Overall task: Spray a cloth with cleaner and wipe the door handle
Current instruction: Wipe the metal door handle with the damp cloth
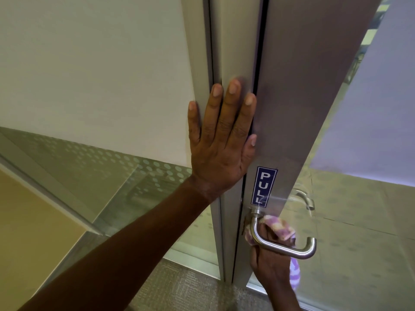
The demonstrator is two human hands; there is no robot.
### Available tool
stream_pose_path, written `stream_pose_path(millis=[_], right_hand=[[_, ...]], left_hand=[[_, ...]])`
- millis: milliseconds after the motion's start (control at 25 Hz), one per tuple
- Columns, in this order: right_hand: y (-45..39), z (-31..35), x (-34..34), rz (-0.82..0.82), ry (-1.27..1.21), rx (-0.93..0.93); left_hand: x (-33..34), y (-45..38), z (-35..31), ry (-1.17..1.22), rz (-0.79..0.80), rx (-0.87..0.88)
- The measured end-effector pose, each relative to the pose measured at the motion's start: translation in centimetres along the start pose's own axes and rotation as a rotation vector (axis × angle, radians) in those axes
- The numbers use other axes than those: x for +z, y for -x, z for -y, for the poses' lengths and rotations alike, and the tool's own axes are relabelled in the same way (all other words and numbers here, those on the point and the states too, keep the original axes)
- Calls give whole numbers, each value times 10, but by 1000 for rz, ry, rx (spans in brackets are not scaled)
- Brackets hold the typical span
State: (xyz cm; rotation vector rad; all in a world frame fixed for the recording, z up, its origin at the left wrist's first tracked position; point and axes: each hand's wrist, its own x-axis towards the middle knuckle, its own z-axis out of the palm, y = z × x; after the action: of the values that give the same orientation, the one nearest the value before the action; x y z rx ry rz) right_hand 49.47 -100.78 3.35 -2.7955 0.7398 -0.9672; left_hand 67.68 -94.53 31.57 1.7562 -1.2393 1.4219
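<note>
A brushed steel lever door handle [289,249] juts from the grey metal door frame [298,108], just below a blue PULL sticker [263,186]. My right hand [268,263] reaches up from below and behind the lever, holding a purple and yellow checked cloth [279,227] pressed against the handle's neck near the frame. A tail of the cloth hangs down under the lever. My left hand [221,140] lies flat with fingers spread on the frame edge, above the sticker. No spray bottle is in view.
The door has glass panels with frosted film and dotted bands [139,167]. A second handle [306,199] shows through the glass on the far side. Grey carpet [186,286] covers the floor below. A yellow panel [33,221] stands at the lower left.
</note>
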Motion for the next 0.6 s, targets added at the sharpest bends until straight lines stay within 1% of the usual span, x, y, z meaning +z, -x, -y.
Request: stream_pose_path(millis=[80,120,200,280,320,440,520,600], right_hand=[[-16,2,-9,-95,2,-35],[-20,1,-11,-109,11,-50],[-17,-3,-6,-81,24,-22],[1,-7,12,-13,46,42],[15,-10,23,25,72,41],[54,-18,41,170,113,-48],[64,-19,39,296,101,-46],[63,-14,37,320,65,-50]], left_hand=[[-1,1,1,-5,-7,-1],[-1,0,2,-9,-4,3],[-2,-3,1,-8,10,2],[-3,-3,-1,4,9,-4],[-2,-1,0,-1,1,-1],[-2,0,2,-14,-3,7],[-4,-2,1,-15,4,6],[-4,-2,2,-14,7,4]])
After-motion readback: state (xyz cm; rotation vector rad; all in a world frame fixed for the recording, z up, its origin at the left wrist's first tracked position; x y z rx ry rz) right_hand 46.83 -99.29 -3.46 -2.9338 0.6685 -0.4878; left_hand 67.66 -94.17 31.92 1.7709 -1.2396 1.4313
